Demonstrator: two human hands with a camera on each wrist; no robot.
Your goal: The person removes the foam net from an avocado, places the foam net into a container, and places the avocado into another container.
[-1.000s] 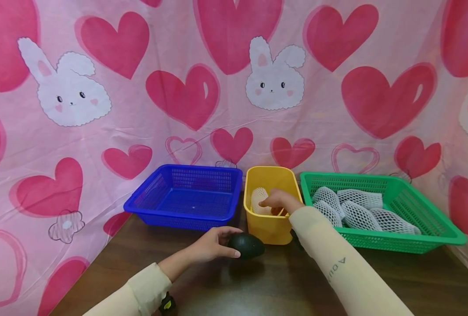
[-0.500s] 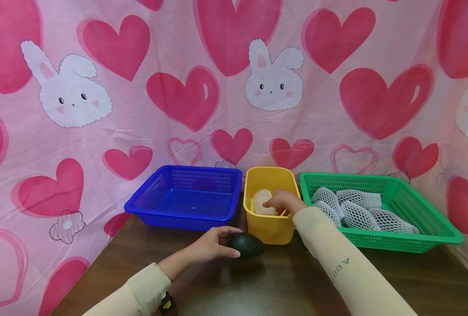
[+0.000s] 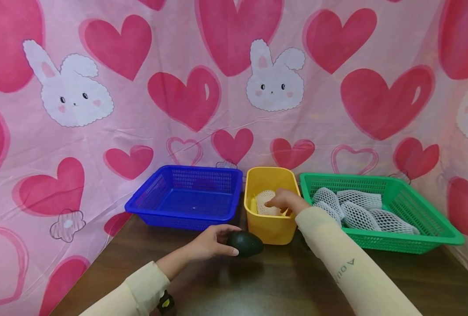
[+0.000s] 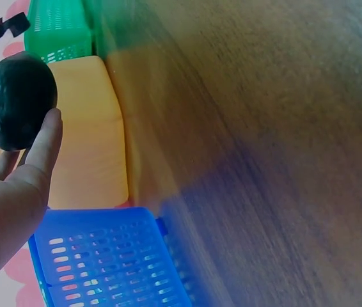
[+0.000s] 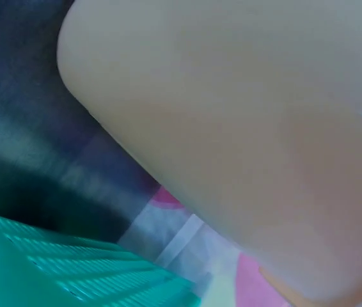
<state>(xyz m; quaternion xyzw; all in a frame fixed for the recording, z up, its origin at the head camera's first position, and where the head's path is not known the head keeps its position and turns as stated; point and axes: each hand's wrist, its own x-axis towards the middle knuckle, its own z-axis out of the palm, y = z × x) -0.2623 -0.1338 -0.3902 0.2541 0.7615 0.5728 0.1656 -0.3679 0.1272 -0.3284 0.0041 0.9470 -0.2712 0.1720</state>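
My left hand (image 3: pixel 212 242) grips a dark green avocado (image 3: pixel 246 244) in front of the yellow bin (image 3: pixel 271 231), thumb on its near side. In the left wrist view the avocado (image 4: pixel 22 102) sits between thumb and fingers. My right hand (image 3: pixel 286 200) reaches down inside the bin and pinches a cream foam net sleeve (image 3: pixel 263 201); its fingertips are partly hidden by the sleeve and the bin's rim. In the right wrist view the pale bin wall (image 5: pixel 213 121) covers most of the picture and the fingers do not show.
A blue basket (image 3: pixel 202 223) stands left of the bin. To the right is a green basket (image 3: pixel 392 244) with several avocado-sized items in white foam nets (image 3: pixel 360 215). All stand on a brown wooden table (image 3: pixel 257 289) before a pink heart-print cloth (image 3: pixel 226 109).
My right hand and the foam net sleeve have shifted slightly right inside the bin. The left hand still holds the avocado in nearly the same place.
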